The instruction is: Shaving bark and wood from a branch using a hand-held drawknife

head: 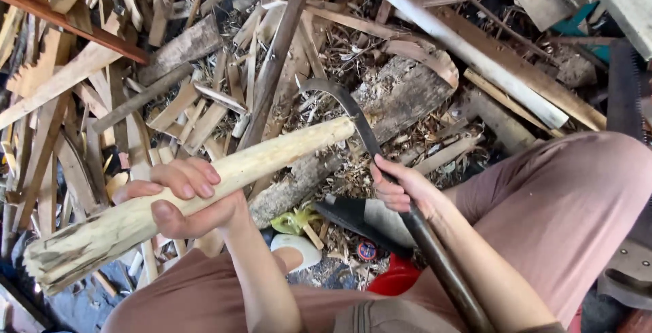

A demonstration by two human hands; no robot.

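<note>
Your clothing and limbs, as seen from above: both forearms bare, no sleeves, watch or gloves. Left hand (183,197) and right hand (401,187) bare, without rings. Trousers (557,204) of dusty pink cloth, loose-fitting, covering both knees. Waistband (390,316) in a duller grey-brown, with stitched seams.

Bright, even daylight gives soft shadows around the pale stick (197,187), with wide-angle bending toward the frame edges.

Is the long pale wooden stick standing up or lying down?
Lying slanted, not upright. The pale peeled wooden stick runs from lower left up to the right, gripped by the left hand, its far tip meeting the curved dark metal blade.
</note>
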